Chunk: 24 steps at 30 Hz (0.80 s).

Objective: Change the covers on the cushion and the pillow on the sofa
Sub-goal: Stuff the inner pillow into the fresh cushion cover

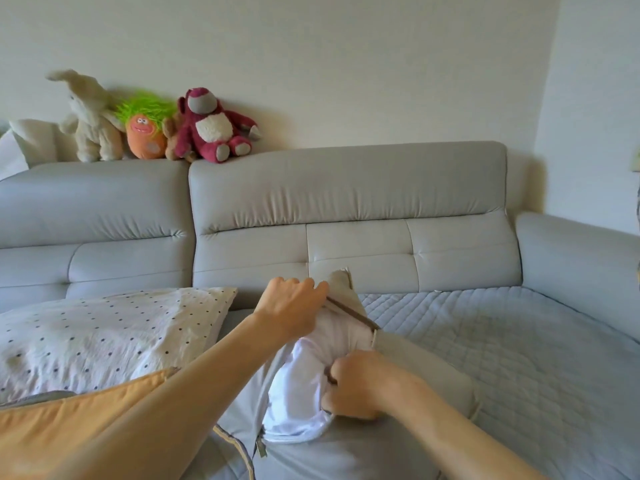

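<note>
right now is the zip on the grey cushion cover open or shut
Open: the grey cushion cover gapes, white insert bulging out between left hand and right hand.

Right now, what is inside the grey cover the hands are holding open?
A white insert bulges out through the opened zip of the grey cover. The left hand and right hand grip the opening's edges. How far the insert reaches inside is hidden by the cover.

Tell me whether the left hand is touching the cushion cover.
Touching. The head view shows the left hand pinching the zip edge of the cushion cover beside the white insert.
</note>
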Motion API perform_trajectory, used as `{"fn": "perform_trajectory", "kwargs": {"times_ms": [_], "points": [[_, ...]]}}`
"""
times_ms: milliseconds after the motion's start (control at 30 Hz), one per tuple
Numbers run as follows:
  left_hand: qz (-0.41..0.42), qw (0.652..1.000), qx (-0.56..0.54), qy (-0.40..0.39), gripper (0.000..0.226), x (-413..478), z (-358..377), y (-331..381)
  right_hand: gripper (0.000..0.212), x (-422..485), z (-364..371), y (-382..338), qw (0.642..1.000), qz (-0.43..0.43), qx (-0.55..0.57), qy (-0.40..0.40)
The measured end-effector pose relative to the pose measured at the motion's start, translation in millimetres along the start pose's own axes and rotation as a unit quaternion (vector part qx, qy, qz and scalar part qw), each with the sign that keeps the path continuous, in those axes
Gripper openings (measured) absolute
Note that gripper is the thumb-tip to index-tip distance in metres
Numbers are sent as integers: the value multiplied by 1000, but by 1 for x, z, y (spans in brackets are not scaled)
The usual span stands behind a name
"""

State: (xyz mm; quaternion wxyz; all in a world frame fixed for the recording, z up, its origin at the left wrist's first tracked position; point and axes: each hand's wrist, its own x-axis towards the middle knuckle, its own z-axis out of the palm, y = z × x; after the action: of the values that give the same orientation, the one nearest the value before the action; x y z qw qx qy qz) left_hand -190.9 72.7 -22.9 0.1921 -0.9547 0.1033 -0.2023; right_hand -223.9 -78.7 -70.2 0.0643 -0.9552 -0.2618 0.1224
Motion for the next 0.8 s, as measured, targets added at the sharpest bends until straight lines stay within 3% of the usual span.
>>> {"fn": "perform_trajectory", "kwargs": {"times_ms": [67, 133, 200, 267, 367, 400, 467, 500, 567, 633, 700, 800], "points": [[-30, 994, -103, 9, 8, -2, -3, 13, 38, -10, -3, 9, 991, 9, 121, 64], [-66, 969, -238, 21, 17, 2, -18, 21, 34, -17, -5, 15, 951, 24, 200, 236], [-81, 934, -345, 39, 29, 10, -42, 26, 25, -22, -13, 21, 896, 42, 211, 389], [-76, 916, -388, 71, 38, 20, -65, 27, 25, -30, -33, 27, 875, 47, 176, 449], [-71, 879, -470, 42, 32, 27, -77, 36, 29, -53, -57, 34, 868, -1, 1, 496], [-71, 856, -512, 12, 32, 26, -70, 43, 30, -57, -55, 36, 866, -33, -37, 498], [-81, 814, -571, -71, 33, 20, -41, 61, 35, -61, -30, 42, 911, -45, -8, 411], [-77, 821, -556, -104, 32, 14, -20, 74, 38, -59, -12, 49, 937, -25, 26, 347], [-60, 877, -456, -138, 23, 0, 22, 104, 43, -51, 28, 66, 965, 10, 53, 256], [-42, 926, -355, -117, 19, -15, 46, 128, 39, -47, 59, 77, 976, 43, 34, 211], [-7, 956, -287, -55, 17, -17, 46, 134, 34, -40, 70, 82, 973, 79, 22, 217], [56, 979, -171, 100, 13, -7, 35, 120, 38, -25, 54, 83, 971, 127, 68, 188]]}}
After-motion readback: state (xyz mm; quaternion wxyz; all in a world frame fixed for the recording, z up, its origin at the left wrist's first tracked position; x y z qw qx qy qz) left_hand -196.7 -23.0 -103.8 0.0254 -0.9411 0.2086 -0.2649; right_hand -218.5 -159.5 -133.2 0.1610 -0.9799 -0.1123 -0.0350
